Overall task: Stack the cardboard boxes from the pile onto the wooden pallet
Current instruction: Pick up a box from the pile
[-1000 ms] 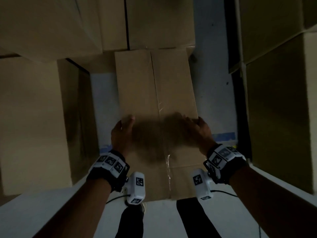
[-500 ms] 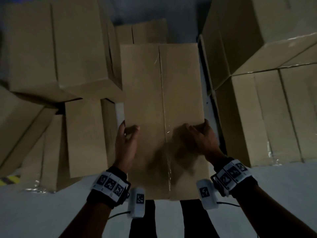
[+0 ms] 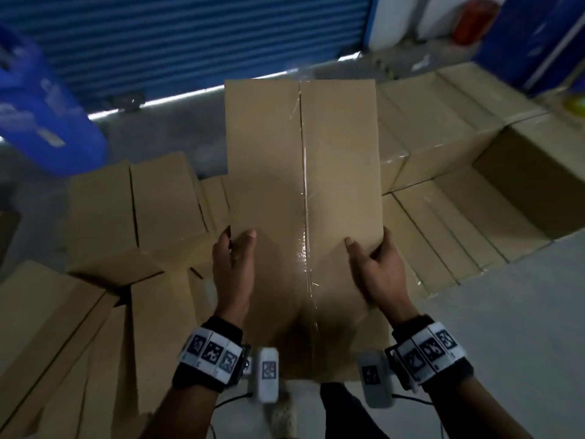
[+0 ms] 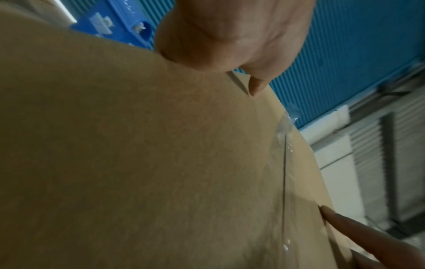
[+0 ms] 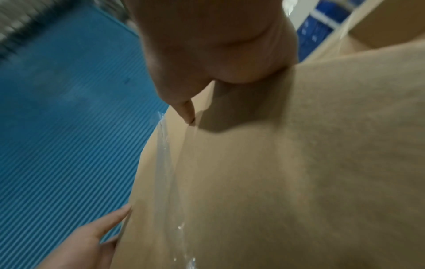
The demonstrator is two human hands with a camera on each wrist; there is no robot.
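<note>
With the left hand [image 3: 233, 267] and right hand [image 3: 378, 274] clamping the taped cardboard box [image 3: 304, 191] by its side edges, thumbs on top, keep it level while carrying it toward the pallet.

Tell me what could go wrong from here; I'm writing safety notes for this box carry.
The left hand and right hand grip the cardboard box only at its near side edges, so it might tip forward or slip. Held up, it hides the floor ahead, and the loose boxes close by could trip the person.
</note>
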